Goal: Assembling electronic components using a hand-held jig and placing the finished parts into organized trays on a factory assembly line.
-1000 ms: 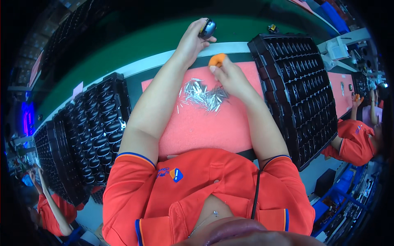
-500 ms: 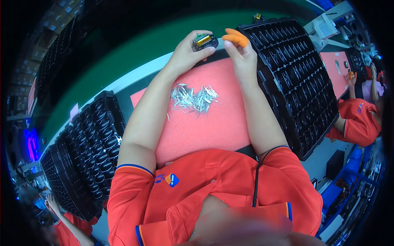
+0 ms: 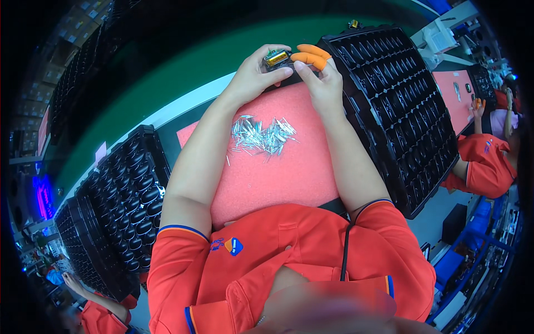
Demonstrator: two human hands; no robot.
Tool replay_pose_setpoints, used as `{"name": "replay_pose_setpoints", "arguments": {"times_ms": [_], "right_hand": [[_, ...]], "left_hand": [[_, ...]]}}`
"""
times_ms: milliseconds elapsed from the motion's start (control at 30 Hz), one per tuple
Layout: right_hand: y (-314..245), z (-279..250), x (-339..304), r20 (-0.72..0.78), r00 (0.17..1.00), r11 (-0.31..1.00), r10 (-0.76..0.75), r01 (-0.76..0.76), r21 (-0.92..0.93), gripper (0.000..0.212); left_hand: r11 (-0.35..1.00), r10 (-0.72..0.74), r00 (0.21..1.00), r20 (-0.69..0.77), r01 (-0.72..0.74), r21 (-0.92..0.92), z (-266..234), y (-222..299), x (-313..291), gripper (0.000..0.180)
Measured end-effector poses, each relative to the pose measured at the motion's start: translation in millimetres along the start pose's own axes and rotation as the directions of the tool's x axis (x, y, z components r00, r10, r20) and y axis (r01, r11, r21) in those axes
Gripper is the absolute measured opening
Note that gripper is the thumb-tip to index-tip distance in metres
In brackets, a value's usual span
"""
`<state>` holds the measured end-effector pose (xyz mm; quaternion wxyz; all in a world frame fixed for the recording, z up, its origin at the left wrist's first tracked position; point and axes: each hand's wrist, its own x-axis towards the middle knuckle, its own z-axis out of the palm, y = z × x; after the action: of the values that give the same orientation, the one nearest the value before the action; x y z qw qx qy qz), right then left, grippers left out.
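Note:
My left hand (image 3: pixel 253 75) is closed around a small black device with a gold-yellow cylinder and a bit of green board (image 3: pixel 277 58), held above the far edge of the pink foam mat (image 3: pixel 267 186). My right hand (image 3: pixel 322 78) has orange finger cots on two fingers. Its thumb and covered fingers are pinched together right beside the device's right side. Whatever is between them is too small to make out. Below both hands, a loose pile of thin silvery metal pins (image 3: pixel 261 136) lies on the mat.
A large black tray with rows of slots (image 3: pixel 397 111) stands close on the right. Another black tray with oval pockets (image 3: pixel 130 192) is on the left. A small yellow-and-black part (image 3: pixel 354 24) lies beyond the right tray. Co-workers in red sit at both sides.
My right hand has moved left to the device, and its fingers, apart from it before, are now pinched against its side. My left hand has barely shifted.

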<state>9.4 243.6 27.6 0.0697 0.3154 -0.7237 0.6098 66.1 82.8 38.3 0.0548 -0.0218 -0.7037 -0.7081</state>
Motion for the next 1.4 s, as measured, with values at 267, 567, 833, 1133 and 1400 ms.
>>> {"name": "replay_pose_setpoints", "arguments": {"times_ms": [267,567,833,1133,1400], "right_hand": [[-6,1,-2,-0.082,0.989,0.978,-0.125,0.109,-0.176,0.022],[-3,8,-3,-0.09,0.981,0.984,-0.17,0.166,-0.059,0.024],[-6,9,-6,-0.026,0.988,0.982,-0.155,0.151,-0.113,0.026],[3,12,-5,0.08,0.96,0.908,-0.267,0.278,-0.313,0.03],[15,10,-5,0.025,0.978,0.977,0.208,-0.209,0.036,0.042]], "left_hand": [[0.994,-0.065,0.998,0.027,0.067,-0.082,0,2,0,0.05],[0.997,0.064,0.998,-0.029,-0.065,-0.035,2,-6,3,0.05],[0.989,0.08,0.991,-0.105,-0.066,0.133,1,-9,3,0.047],[0.965,0.004,0.987,-0.16,0.038,0.259,-4,-12,4,0.05],[0.788,0.19,0.863,-0.469,0.15,0.597,-43,-7,6,0.058]]}}
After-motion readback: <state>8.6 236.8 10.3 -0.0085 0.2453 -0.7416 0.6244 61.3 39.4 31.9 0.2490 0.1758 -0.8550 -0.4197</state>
